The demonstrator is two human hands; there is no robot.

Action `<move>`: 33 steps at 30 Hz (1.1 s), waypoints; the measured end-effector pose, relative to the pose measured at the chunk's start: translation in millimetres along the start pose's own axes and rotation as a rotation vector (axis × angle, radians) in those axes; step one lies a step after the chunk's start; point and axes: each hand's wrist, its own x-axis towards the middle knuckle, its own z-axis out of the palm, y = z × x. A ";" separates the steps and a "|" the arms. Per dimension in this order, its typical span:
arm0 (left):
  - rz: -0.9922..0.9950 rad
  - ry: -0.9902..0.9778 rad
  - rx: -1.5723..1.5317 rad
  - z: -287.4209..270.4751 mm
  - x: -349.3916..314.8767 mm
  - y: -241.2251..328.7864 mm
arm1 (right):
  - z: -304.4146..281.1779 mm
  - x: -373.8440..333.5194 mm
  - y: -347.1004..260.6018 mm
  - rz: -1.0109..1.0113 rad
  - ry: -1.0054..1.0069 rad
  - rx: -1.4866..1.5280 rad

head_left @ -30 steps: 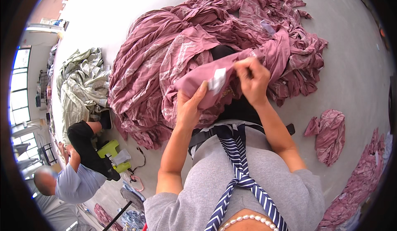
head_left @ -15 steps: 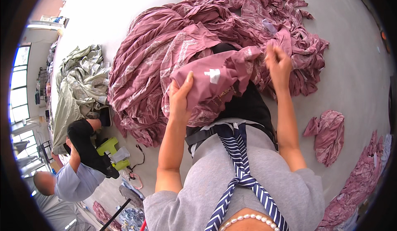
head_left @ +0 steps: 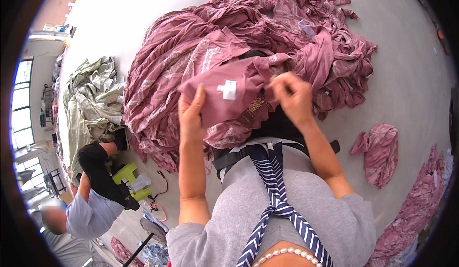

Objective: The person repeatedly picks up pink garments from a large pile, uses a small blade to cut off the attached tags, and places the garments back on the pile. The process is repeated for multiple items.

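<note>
Across my lap lies a piece of dusty-pink printed cloth point(head_left: 217, 110), with a white label point(head_left: 229, 90) on its plain face. My left hand point(head_left: 192, 111) grips the left edge, thumb on top and fingers underneath. At the right end of the piece, my right hand point(head_left: 292, 97) is closed with curled fingers, its fingertips close to the gathered edge. What they pinch, if anything, is too small to tell. Beyond both hands spreads a large heap of the same pink cloth point(head_left: 172, 47), with pale patterned bands.
A pale green cloth heap point(head_left: 93, 104) lies at left, near a seated co-worker point(head_left: 93, 207) and a lime-green stool-like object point(head_left: 126, 173). A small pink bundle point(head_left: 381, 154) rests on the floor at right. More pink cloth point(head_left: 411, 209) lines the lower right.
My left hand has shifted left with the cloth and its label. My right hand has come down and left, closer to the cloth's right edge.
</note>
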 end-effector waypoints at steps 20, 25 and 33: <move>0.502 0.275 1.071 -117.2 -27.6 39.0 | -13.5 -6.4 69.2 -0.499 0.156 -0.347; 0.544 0.317 1.484 -72.5 -22.9 28.6 | -2.5 -11.6 67.0 -0.517 0.130 -0.329; 0.755 -0.590 1.588 28.9 15.0 -15.9 | -8.5 -12.2 53.0 -0.545 0.157 -0.330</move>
